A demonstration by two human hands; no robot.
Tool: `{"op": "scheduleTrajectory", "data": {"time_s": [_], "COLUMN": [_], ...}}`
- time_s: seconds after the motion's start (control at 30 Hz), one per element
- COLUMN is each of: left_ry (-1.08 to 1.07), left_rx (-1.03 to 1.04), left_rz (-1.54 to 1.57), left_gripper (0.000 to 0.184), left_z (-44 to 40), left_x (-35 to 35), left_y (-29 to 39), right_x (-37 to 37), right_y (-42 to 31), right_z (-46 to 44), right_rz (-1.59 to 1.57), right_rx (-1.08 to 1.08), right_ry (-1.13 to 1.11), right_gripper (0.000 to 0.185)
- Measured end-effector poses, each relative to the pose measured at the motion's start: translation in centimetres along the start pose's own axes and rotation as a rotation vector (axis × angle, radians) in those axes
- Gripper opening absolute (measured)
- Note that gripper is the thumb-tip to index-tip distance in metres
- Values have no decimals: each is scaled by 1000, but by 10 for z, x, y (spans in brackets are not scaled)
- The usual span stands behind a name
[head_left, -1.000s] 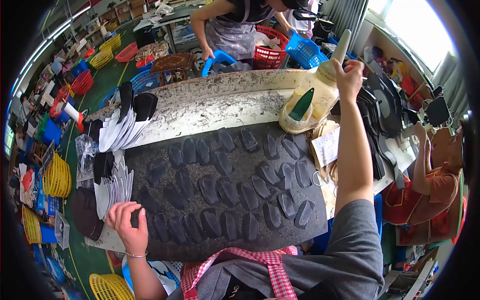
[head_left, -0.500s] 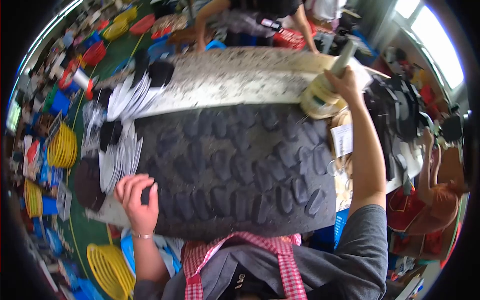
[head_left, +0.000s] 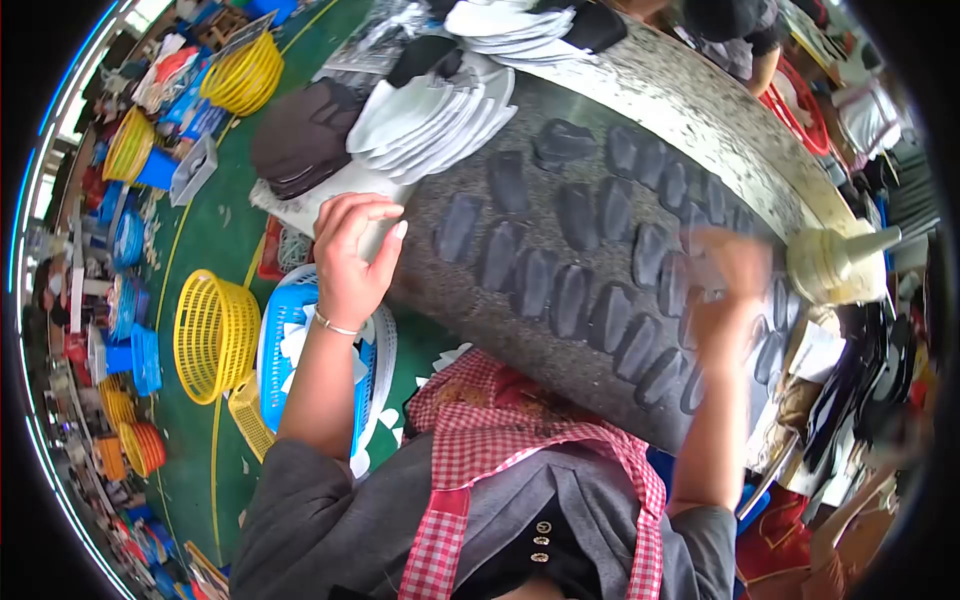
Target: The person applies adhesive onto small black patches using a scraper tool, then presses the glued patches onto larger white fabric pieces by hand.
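Note:
My left hand point(head_left: 355, 250) is raised over the near left edge of the dark board point(head_left: 440, 305), fingers curved and thumb apart, with nothing visible between them. My right hand point(head_left: 728, 268), smeared by motion, is above the right part of the board; its fingers cannot be made out. Several dark oblong pieces point(head_left: 572, 300) lie in rows on the board. The pale squeeze bottle point(head_left: 835, 262) with a long nozzle stands at the board's far right corner, apart from my right hand.
Stacked white pieces point(head_left: 430, 120) and a dark stack point(head_left: 300, 140) lie at the board's left. Yellow basket point(head_left: 215, 340) and blue basket point(head_left: 285, 350) stand below left. Another person's arm point(head_left: 765, 70) shows at the top right.
The view has swung round. My right hand has let go of the bottle and moved over the dark pieces. The dark piece at my left fingers no longer shows.

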State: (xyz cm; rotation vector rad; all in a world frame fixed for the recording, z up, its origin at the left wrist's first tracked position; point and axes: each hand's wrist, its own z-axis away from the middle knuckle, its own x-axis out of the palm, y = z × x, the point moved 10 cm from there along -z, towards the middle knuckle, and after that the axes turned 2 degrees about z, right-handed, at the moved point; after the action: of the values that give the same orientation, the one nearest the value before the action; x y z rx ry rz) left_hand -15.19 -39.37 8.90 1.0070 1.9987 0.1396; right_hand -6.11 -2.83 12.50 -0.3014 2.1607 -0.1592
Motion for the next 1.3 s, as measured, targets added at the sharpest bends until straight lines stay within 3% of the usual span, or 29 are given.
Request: {"op": "scheduleTrajectory", "data": {"time_s": [0.03, 0.1, 0.17, 0.27, 0.33, 0.37, 0.4, 0.43, 0.5, 0.6, 0.7, 0.9, 1.23, 1.3], "left_ry": [29, 86, 113, 106, 11, -41, -162, -378, -658, -880, -924, -961, -782, -700], "left_rx": [-31, -97, -70, -37, 13, 46, 116, 128, 313, 419, 446, 465, 498, 511], "left_rz": [19, 71, 51, 44, 94, 129, 100, 128, 44, -89, -95, -56, -84, -48], "left_gripper": [20, 23, 30, 35, 40, 43, 57, 71, 81, 94, 95, 99, 101, 109], "left_z": [-1, -3, -9, -14, -12, -10, -5, 7, 45, 78, 69, 42, -32, -44], "left_x": [-5, -12, -18, -12, 3, 13, 27, 48, 82, 113, 129, 177, 282, 293], "left_y": [-12, -34, -44, -46, -32, -22, -5, 9, 42, 64, 78, 103, 146, 157], "right_x": [35, 90, 122, 166, 152, 140, 128, 115, 87, 58, 52, 61, 59, 53], "right_y": [-54, -127, -182, -201, -200, -194, -186, -170, -141, -91, -63, -18, 107, 121], "right_z": [8, 23, 26, 46, 60, 70, 84, 99, 127, 160, 177, 142, 61, 45], "right_rz": [-220, -407, -295, -177, -187, -180, -175, -142, -84, 86, 103, 167, 382, 379], "right_rx": [-191, -282, -421, -392, -394, -405, -413, -370, -299, 26, 264, 213, 149, 116], "right_ry": [-100, -220, -287, -491, -524, -536, -507, -496, -466, -507, -647, -649, -433, -387], "right_gripper": [30, 35, 49, 74, 75, 77, 80, 80, 81, 80, 68, 62, 51, 44]}}
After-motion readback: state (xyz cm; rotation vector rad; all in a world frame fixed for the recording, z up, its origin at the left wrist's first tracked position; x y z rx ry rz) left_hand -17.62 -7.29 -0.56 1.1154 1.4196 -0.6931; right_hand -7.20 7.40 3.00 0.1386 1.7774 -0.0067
